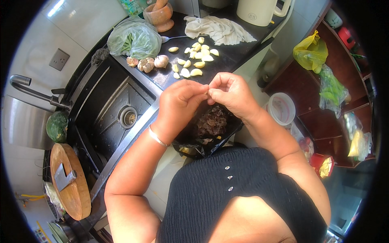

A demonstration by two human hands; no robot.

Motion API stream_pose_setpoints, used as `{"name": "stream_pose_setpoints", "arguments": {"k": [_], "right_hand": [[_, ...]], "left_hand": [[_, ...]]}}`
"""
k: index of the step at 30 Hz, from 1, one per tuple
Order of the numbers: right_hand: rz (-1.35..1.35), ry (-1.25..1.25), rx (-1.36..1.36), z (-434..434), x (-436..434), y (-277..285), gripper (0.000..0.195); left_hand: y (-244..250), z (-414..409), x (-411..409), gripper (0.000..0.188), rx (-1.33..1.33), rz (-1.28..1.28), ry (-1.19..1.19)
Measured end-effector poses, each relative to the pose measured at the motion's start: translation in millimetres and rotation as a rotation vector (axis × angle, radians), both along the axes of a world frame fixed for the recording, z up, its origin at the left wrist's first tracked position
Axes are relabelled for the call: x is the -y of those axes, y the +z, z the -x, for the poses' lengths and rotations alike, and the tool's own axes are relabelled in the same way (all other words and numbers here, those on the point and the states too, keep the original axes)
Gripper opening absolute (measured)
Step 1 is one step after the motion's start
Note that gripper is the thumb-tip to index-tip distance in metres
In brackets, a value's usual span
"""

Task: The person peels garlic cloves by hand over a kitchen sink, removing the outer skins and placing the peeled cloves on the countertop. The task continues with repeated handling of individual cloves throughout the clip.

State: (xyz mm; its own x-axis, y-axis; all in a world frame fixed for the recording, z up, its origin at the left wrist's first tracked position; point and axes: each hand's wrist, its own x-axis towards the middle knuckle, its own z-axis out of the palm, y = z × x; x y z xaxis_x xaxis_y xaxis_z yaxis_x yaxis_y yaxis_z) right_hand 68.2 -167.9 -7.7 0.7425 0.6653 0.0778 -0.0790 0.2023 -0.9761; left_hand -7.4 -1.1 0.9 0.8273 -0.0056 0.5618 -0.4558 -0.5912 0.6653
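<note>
My left hand [180,101] and my right hand [231,91] meet fingertip to fingertip in front of the counter's edge. Between them they pinch a small garlic piece [208,92], mostly covered by the fingers. Several peeled garlic cloves [199,55] lie scattered on the black countertop [234,53] beyond my hands. To their left, whole garlic bulbs [161,61] and a partly broken bulb [146,64] rest near the sink. Below my hands hangs a black plastic bag [200,148] with its mouth spread, holding papery garlic skins [212,121].
Left is a black sink [100,112] with a curved faucet [36,91]. A cleaver [63,179] lies on a round wooden chopping board [73,194]. Bagged green vegetables [135,38], a mortar [158,15], a cloth [217,29] and a kettle [253,12] stand behind; a plastic tub [282,108] is right.
</note>
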Motion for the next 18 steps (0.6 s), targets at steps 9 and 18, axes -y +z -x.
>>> {"name": "stream_pose_setpoints", "arguments": {"k": [9,18], "right_hand": [[-0.050,-0.038,0.001,0.0,-3.7,-7.1,0.003],[-0.078,-0.035,-0.012,2.5,-3.3,-1.2,0.011]], "left_hand": [[15.3,8.5,13.1,0.020,-0.505,0.718,-0.131],[-7.8,-0.2,1.5,0.021,-0.272,0.567,-0.113]]}}
